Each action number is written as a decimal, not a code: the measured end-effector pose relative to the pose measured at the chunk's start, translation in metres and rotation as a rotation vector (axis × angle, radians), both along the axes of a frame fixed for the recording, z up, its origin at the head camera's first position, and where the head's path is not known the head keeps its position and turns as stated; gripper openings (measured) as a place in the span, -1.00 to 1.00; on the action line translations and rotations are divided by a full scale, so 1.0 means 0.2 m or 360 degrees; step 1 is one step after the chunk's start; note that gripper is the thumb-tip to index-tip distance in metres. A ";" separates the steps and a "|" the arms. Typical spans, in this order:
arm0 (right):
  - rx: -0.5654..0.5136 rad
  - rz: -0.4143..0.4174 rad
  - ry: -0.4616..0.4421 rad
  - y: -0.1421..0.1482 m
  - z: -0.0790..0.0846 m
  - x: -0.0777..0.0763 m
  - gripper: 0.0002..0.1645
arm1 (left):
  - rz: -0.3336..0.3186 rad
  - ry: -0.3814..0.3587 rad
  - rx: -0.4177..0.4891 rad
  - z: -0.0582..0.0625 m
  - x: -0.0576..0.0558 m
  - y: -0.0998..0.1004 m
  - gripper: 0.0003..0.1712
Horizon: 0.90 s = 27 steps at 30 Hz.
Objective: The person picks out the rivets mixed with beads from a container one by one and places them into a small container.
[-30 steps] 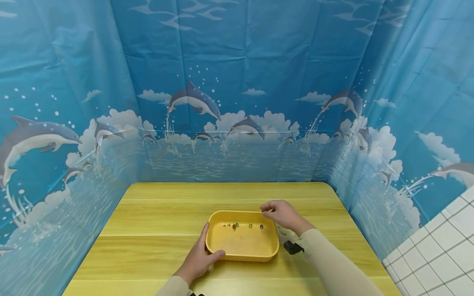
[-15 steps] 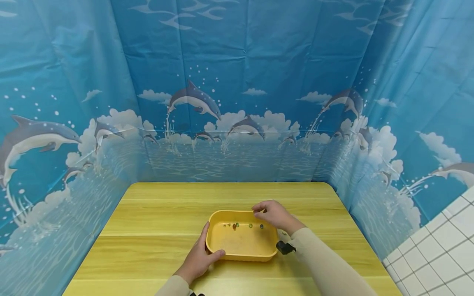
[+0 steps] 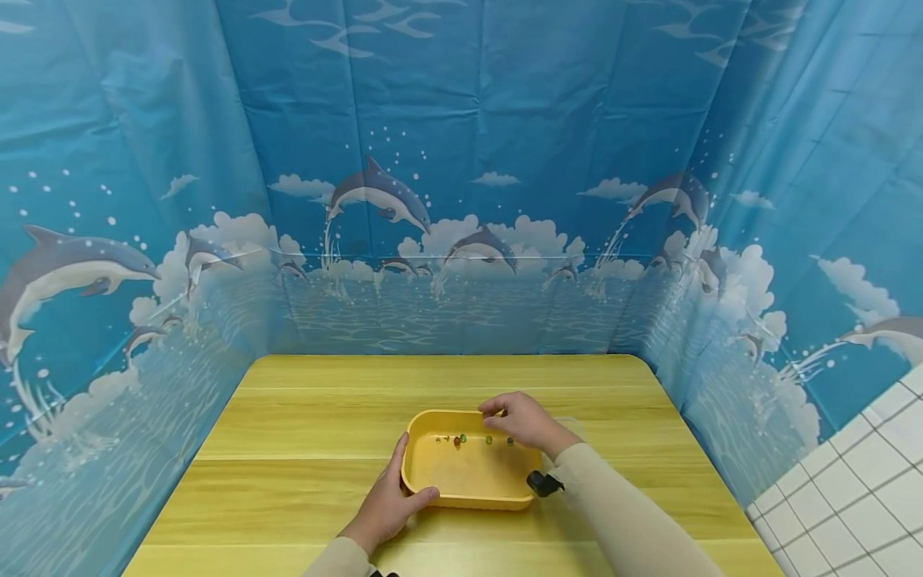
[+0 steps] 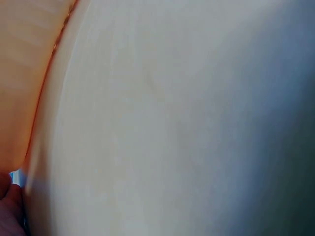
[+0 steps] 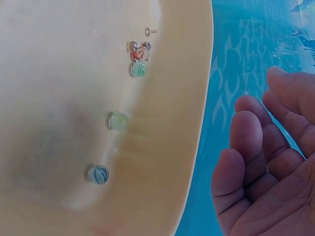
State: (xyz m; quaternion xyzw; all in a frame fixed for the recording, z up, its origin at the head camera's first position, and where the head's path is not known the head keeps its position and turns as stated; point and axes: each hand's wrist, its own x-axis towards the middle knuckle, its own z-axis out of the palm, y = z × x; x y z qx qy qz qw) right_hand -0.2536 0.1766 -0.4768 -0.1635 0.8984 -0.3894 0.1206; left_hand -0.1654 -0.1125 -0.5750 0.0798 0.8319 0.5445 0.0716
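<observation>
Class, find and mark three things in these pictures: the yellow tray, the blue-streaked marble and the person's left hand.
Yellow tray [image 3: 472,471]: head view, on the bare inside floor.
Blue-streaked marble [image 5: 99,174]: right wrist view, on the middle of its glass.
Left hand [image 3: 384,506]: head view, on its back.

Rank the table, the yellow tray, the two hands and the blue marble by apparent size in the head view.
1. Table
2. Yellow tray
3. Left hand and right hand: they look about alike, so unranked against each other
4. Blue marble
</observation>
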 end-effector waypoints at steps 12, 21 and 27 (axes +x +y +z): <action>-0.0049 0.0065 -0.0058 -0.06 -0.03 -0.02 -0.61 | -0.0017 -0.0014 0.0013 0.00 0.01 0.00 0.36; -0.0003 0.0118 -0.0018 -0.10 -0.04 -0.02 -0.60 | -0.0022 -0.0023 0.0026 0.02 0.01 0.00 0.35; -0.0019 0.0137 -0.0044 -0.12 -0.05 -0.02 -0.59 | -0.0049 -0.0014 0.0041 0.02 0.01 0.00 0.34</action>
